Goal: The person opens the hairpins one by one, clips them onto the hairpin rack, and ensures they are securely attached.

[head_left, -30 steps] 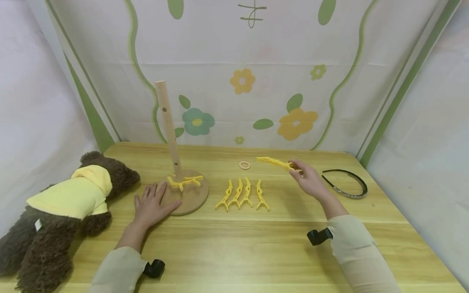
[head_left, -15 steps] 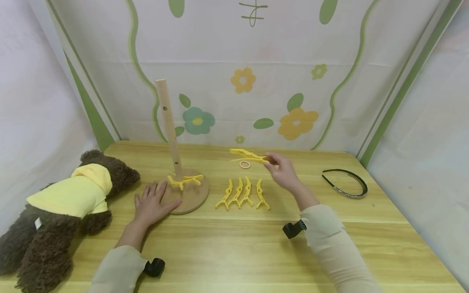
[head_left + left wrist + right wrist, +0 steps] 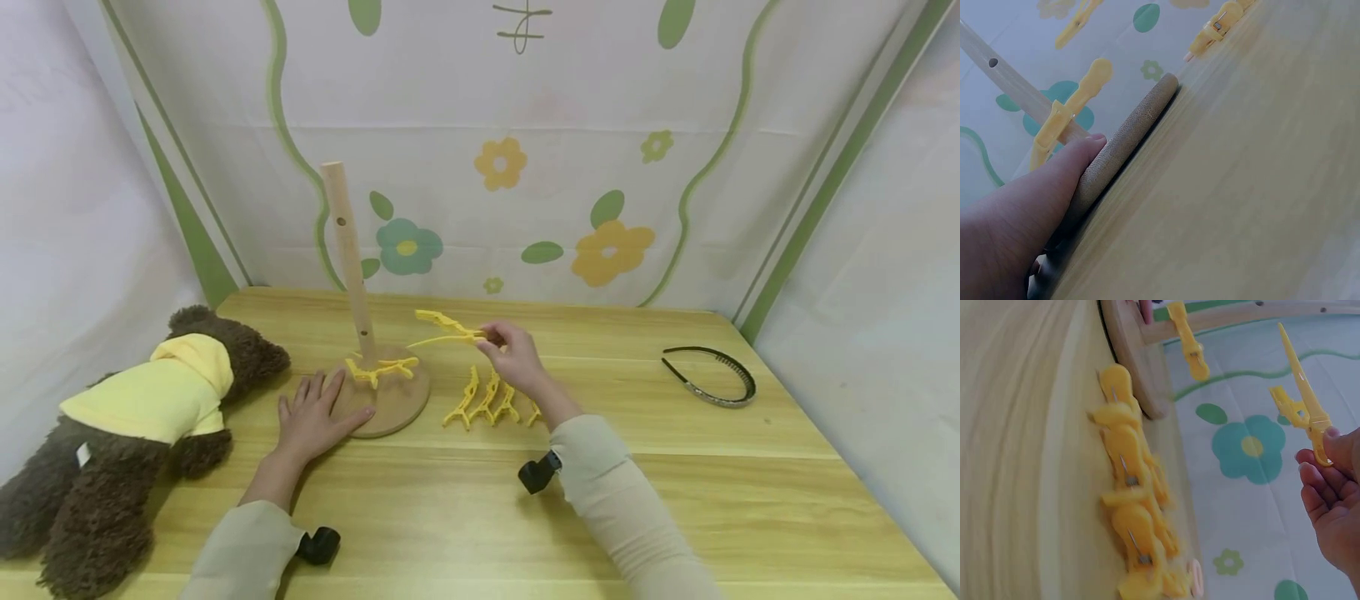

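Note:
My left hand (image 3: 311,421) lies flat with spread fingers on the round wooden base (image 3: 401,408) of an upright post (image 3: 348,258). In the left wrist view its thumb (image 3: 1088,147) rests at the base's edge. Yellow hair clip parts (image 3: 375,375) sit low against the post, just beyond those fingers. My right hand (image 3: 513,358) pinches another yellow alligator hair clip (image 3: 448,323) by its tail end, above the table and right of the post. The clip's two long arms are spread apart, pointing left.
Several yellow hair clips (image 3: 465,400) lie in a row on the table, partly hidden by my right hand. A small ring (image 3: 1196,578) lies beyond them. A black headband (image 3: 716,392) is at right; a brown teddy bear in a yellow hoodie (image 3: 165,392) lies at left.
My right hand has carried the hair clip leftward from near the headband toward the post, and the clip's arms have spread open. My left hand has stayed on the base.

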Tool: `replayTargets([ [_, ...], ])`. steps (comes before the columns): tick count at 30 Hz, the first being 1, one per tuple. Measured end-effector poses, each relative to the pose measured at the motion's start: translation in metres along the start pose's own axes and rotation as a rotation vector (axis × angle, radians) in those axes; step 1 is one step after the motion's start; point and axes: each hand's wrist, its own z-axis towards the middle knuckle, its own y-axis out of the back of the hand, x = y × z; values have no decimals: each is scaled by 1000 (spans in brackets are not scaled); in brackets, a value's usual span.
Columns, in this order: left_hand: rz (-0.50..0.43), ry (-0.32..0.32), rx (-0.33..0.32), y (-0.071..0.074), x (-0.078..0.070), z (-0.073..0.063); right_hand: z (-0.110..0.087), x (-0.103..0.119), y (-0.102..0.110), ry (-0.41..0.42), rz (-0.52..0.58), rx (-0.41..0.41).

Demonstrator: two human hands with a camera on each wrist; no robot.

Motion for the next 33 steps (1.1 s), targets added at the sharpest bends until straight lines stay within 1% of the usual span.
replayTargets([
  [1,2,1,0,0,0,0,0,1,-5,11,12,-2],
  [3,5,4,3,0,-1,0,0,13,-13,9,41,12],
  [6,11,5,4,-2,-1,1,2,16,-28,28,55,31],
  [8,9,7,8,-2,-1,1,3,17,-36,13,63,50],
  [10,5,8,11,-2,-2,1,6,8,-46,23,59,61],
  [12,3,10,14,-2,-2,1,7,10,-51,18,62,76],
  [17,15,14,16,-1,-2,1,11,13,-65,51,55,104],
  [19,18,14,16,-1,-2,1,13,14,-69,61,45,110],
  [22,19,11,13,0,-3,0,15,18,-74,53,34,114],
  [29,12,0,3,0,-3,1,19,28,-78,0,27,116],
  [33,18,2,2,0,-1,1,21,31,-79,-6,34,116],
])
